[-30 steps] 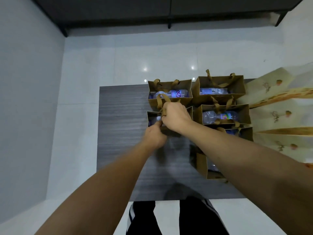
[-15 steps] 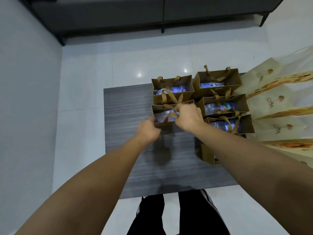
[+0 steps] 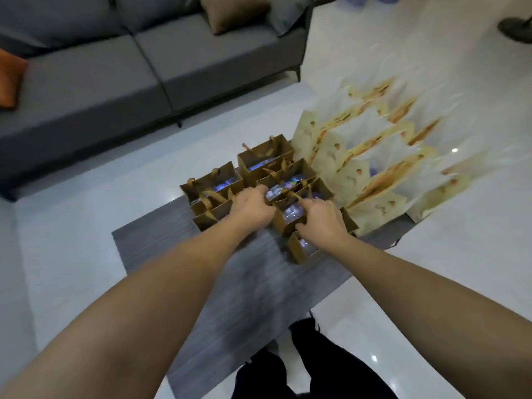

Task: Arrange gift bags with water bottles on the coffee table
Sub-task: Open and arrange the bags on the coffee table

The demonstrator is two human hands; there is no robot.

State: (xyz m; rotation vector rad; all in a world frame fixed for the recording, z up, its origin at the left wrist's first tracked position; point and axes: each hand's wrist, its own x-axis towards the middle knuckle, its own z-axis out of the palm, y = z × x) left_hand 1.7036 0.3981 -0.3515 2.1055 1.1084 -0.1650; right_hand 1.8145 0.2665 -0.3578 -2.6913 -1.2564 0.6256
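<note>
Several brown paper gift bags with ribbon handles stand in two rows at the far end of the dark grey coffee table (image 3: 178, 254); water bottles (image 3: 283, 185) show inside them. My right hand (image 3: 321, 221) pinches the near wall of one brown gift bag (image 3: 285, 226) in the right row, thumb outside and fingers over the rim. My left hand (image 3: 253, 205) has its fingers curled on that bag's left edge. Another brown bag (image 3: 299, 251) stands just in front of it, partly hidden by my right wrist. The left row's nearest bag (image 3: 211, 216) is beside my left wrist.
Several tall cream gift bags (image 3: 374, 174) stand along the table's right end. A grey sofa (image 3: 115, 76) with cushions lies beyond the table, across a strip of white tiled floor. My legs (image 3: 311, 364) are at the table's near edge. Bare tabletop stretches under my forearms.
Both hands left the second bag of the left row and moved right onto a bag in the right row. The view tilted up and swung, bringing the sofa into sight.
</note>
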